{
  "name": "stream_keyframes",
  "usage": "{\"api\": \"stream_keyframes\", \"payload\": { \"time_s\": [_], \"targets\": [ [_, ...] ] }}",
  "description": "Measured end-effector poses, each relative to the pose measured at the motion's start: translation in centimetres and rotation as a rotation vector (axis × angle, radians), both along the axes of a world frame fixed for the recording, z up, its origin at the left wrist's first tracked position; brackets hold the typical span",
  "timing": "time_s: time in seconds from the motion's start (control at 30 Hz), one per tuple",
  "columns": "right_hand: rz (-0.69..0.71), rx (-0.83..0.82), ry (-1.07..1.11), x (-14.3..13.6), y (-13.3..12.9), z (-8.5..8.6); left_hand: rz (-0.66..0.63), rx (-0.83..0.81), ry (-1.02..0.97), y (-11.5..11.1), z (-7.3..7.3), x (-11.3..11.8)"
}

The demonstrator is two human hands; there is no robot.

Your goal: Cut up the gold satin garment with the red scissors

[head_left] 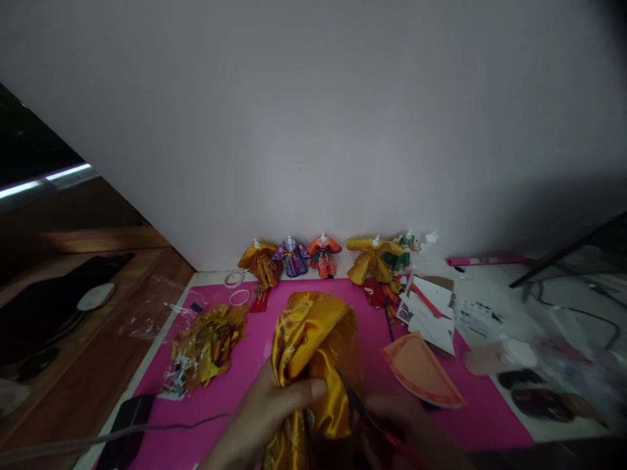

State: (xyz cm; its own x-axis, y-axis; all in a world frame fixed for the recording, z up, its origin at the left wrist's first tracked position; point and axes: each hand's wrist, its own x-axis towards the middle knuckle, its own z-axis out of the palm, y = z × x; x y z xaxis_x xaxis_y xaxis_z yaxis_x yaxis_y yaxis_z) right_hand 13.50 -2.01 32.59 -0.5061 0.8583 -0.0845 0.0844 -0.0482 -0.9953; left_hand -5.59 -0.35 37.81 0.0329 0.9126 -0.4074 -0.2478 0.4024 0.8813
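Shiny golden satin cloth with a woven pattern is bunched up above the pink mat. My left hand is closed around it, thumb pressed on top of a fold. Close by on the right, my right hand is closed on scissors with dark blades and red handles. Their blades lie against the cloth's right edge, and the tips are partly hidden by it. Motion and dim light blur the fingers of my right hand.
Several small headless dolls in robes lean along the pale wall. Gold scraps lie left on clear plastic. At right are a peach half-round piece, white papers and a bottle. A cable crosses the lower left.
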Motion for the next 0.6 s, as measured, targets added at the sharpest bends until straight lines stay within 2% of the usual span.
{"api": "stream_keyframes", "payload": {
  "time_s": [0.13, 0.27, 0.5, 0.6],
  "targets": [
    [0.084, 0.005, -0.029, 0.4, 1.4, 1.7, -0.055, -0.016, 0.016, 0.3, -0.5, -0.4],
    [0.103, -0.005, -0.026, 0.7, 1.9, 2.3, -0.026, -0.028, 0.062, 0.2, -0.7, -0.4],
    [0.128, -0.071, 0.008, 0.7, 1.6, 1.5, 0.025, 0.015, 0.064, -0.1, 0.6, 0.2],
    [0.099, -0.116, 0.043, 0.1, 0.7, 0.6, -0.03, 0.017, 0.039, -0.3, 1.0, 0.3]
  ]
}}
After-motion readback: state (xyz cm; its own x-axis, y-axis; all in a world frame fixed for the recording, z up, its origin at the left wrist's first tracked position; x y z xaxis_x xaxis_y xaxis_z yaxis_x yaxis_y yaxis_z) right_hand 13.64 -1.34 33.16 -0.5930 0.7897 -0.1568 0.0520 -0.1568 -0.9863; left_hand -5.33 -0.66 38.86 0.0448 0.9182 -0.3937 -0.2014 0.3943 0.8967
